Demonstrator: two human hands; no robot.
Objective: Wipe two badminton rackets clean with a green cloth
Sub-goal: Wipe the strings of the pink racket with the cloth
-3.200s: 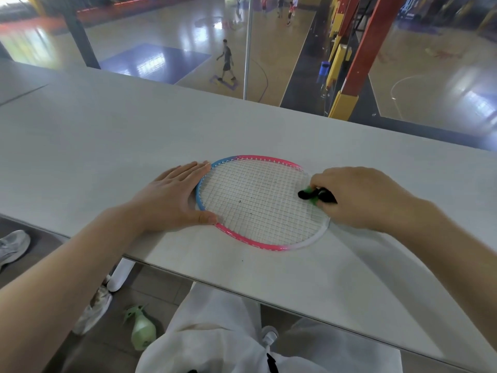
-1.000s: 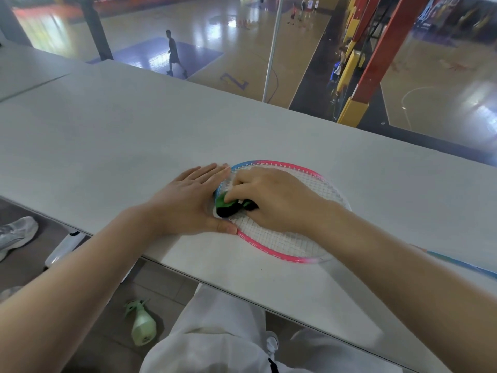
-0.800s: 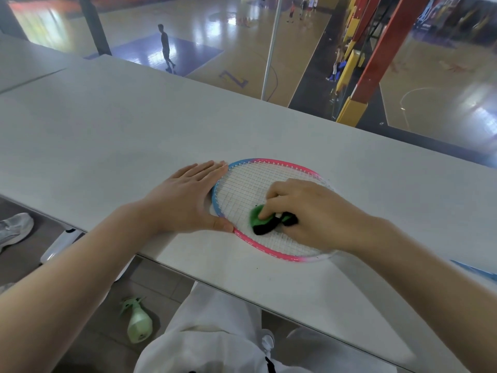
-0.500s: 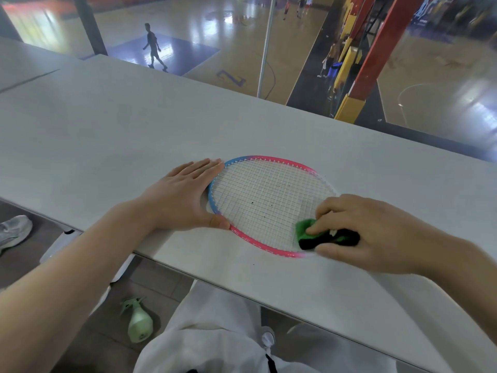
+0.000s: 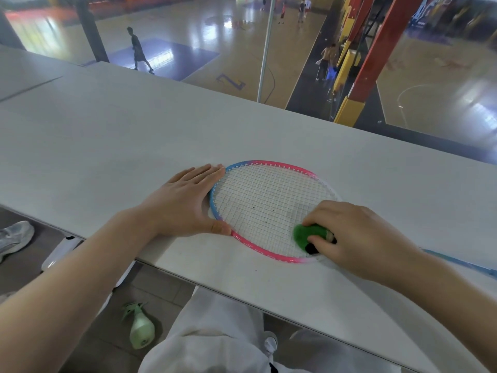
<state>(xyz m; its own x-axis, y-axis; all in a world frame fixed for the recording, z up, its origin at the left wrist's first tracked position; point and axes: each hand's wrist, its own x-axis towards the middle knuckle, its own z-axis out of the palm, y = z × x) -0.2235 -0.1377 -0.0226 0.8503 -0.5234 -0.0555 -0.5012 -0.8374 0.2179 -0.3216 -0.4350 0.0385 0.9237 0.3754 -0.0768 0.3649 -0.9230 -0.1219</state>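
While the left hand (image 5: 185,203) is lying flat against the racket (image 5: 269,208) head's left rim on the worktop (image 5: 107,135), the right hand (image 5: 357,238) is pinching the green cloth (image 5: 306,234) in curled fingers at the strings' near-right corner, leaving unwiped strings stretching leftward.

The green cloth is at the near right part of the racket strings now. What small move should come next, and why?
Probably slide the green cloth left across the strings toward the dark specks, while the left hand presses flat against the racket rim; those specks lie unwiped mid-face.
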